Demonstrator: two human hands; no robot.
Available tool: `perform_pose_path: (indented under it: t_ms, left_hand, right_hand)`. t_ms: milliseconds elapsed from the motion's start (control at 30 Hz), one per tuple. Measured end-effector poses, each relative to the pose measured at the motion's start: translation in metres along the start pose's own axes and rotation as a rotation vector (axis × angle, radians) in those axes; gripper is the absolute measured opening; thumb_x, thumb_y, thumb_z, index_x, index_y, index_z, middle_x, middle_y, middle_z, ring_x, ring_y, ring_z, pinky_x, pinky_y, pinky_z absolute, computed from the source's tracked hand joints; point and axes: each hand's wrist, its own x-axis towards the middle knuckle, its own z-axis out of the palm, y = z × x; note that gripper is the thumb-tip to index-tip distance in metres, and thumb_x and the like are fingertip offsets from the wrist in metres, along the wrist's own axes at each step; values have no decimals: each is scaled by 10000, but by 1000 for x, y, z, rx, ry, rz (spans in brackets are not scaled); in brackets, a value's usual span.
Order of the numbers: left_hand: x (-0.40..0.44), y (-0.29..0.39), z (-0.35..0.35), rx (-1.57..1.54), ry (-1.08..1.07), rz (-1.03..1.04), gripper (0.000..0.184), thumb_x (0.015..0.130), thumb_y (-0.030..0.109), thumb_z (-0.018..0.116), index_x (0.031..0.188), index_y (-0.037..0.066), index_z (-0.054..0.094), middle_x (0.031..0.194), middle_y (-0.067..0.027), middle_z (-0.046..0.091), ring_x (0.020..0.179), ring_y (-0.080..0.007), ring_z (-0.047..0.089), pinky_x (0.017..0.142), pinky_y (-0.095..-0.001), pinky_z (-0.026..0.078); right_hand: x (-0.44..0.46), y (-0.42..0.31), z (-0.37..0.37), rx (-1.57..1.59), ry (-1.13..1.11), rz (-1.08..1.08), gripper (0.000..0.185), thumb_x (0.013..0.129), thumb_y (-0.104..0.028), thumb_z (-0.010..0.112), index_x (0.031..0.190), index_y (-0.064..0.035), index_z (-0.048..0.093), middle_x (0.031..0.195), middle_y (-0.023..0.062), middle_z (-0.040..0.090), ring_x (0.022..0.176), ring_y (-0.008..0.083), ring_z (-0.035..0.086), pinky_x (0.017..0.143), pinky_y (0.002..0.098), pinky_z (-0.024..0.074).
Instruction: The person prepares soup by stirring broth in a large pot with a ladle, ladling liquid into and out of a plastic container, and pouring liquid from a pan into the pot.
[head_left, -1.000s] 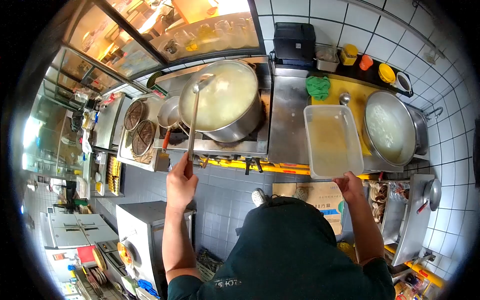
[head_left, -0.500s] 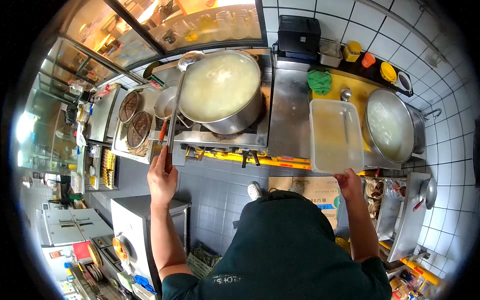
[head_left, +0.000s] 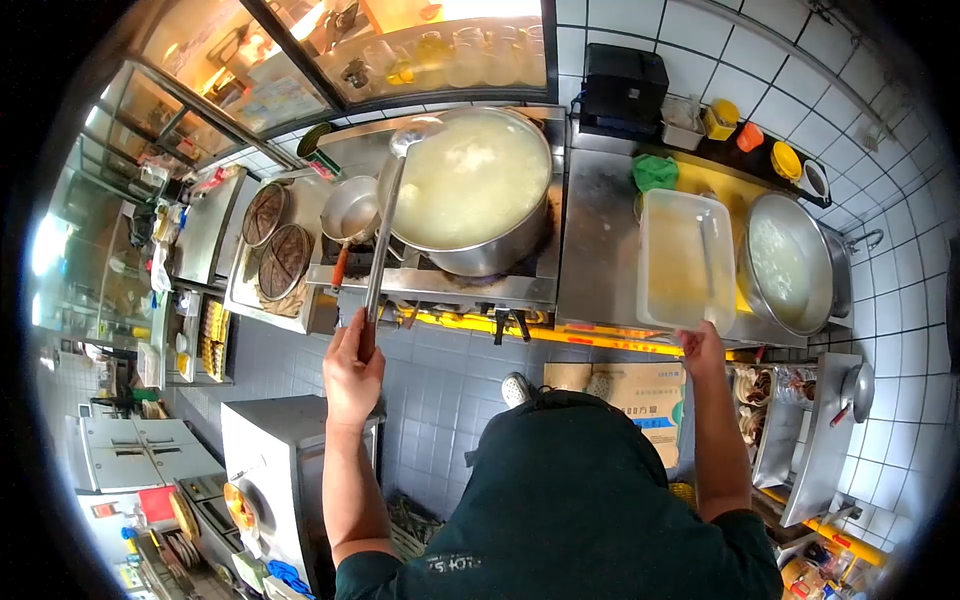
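My left hand (head_left: 353, 375) is closed around the handle of a long metal ladle (head_left: 384, 240). The ladle's bowl is over the back left rim of a big steel pot (head_left: 490, 262), which is full of cloudy pale liquid with a whitish mass at the surface. My right hand (head_left: 704, 352) grips the near edge of a translucent plastic container (head_left: 672, 262). No contents show inside that container, which is above the counter between the pot and a wide steel basin (head_left: 744, 275) of whitish liquid. A small saucepan (head_left: 350, 212) sits left of the pot.
Steel counter (head_left: 600, 230) runs right of the stove. A green cloth (head_left: 655, 172) lies behind the container. Several small tubs and a black box (head_left: 625, 82) line the back wall. Two round dark mesh strainers (head_left: 285, 262) lie at left. Flattened cardboard (head_left: 650, 400) covers some floor.
The container has moved forward, away from my body, and now covers the small ladle behind it. The long ladle's bowl has shifted slightly toward the pot. The whole view has shifted a little.
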Motion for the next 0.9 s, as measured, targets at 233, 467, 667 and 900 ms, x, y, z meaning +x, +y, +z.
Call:
perform_pose_path:
  t_ms: [233, 467, 667, 900]
  left_hand:
    - [24, -25, -11, 73, -12, 110, 530, 742, -79, 612, 1268, -20, 591, 832, -167, 601, 694, -341, 622, 625, -405, 511]
    - [79, -73, -17, 266, -30, 362, 502, 759, -39, 607, 1260, -15, 579, 899, -187, 614, 742, -387, 637, 637, -455, 528]
    - [125, -81, -24, 419, -131, 511, 492, 780, -29, 595, 1270, 15, 566, 870, -169, 612, 740, -370, 635, 640, -449, 545]
    - [158, -82, -12, 610, -185, 603, 455, 792, -17, 583, 1247, 2, 558, 886, -145, 637, 844, -313, 658, 683, -410, 564]
  right_hand:
    - [-51, -1, 42, 98, 209, 79, 813, 891, -697, 484, 1331, -14, 446, 892, 171, 674, 727, 267, 674, 582, 332, 571]
    - [-82, 108, -19, -33, 375, 39, 913, 912, -704, 441, 1498, -40, 219, 956, 202, 645, 700, 298, 659, 538, 342, 553]
    - [-107, 175, -73, -340, 468, 280, 675, 966, -500, 529, 1437, -47, 362, 1059, 209, 614, 695, 302, 662, 480, 326, 556]
    - [-127, 191, -141, -709, 335, 454, 385, 946, -357, 608, 1171, -51, 546, 930, 149, 617, 653, 291, 657, 617, 413, 595]
